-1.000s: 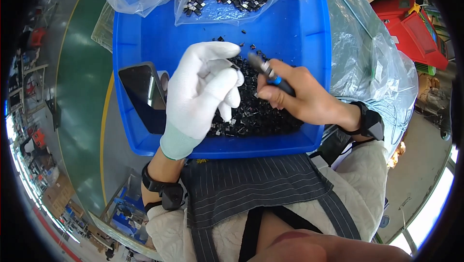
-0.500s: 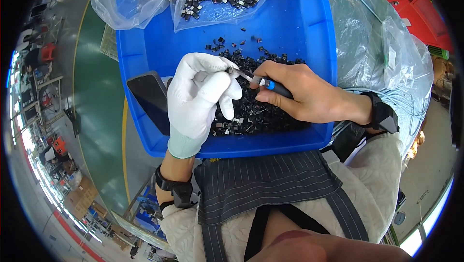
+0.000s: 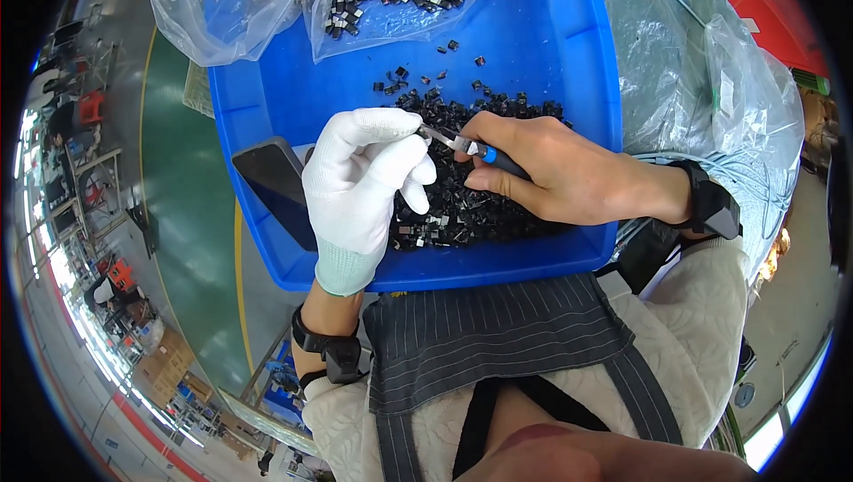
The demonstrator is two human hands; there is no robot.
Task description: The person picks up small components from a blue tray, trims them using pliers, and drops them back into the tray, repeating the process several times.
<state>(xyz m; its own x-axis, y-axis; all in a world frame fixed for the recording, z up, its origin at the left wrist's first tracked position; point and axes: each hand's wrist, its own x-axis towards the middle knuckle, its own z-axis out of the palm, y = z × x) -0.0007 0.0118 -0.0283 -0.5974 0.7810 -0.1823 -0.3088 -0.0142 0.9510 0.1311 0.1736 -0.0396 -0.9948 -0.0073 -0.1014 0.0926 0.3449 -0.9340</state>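
In a white knit glove, my left hand (image 3: 362, 175) pinches a small dark part (image 3: 423, 133) between thumb and forefinger. My bare right hand (image 3: 555, 167) is wrapped round a pair of pliers (image 3: 496, 159) with black and blue handles. The metal jaws of the pliers reach left to the part at my left fingertips; whether they grip it is too small to tell. Both hands are above a heap of small black parts (image 3: 475, 207) lying in a blue plastic bin (image 3: 533, 29).
A dark phone (image 3: 274, 187) leans inside the bin's left side. Clear plastic bags (image 3: 404, 24) with small black-and-silver parts lie at the bin's far end. Green sheeting with clear plastic (image 3: 657, 73) and pale blue cables (image 3: 751, 202) are at the right. A red container (image 3: 773, 15) stands beyond.
My left hand has shifted slightly left and down with its pinch kept. The plier jaws show more plainly at the part. The view has moved slightly.
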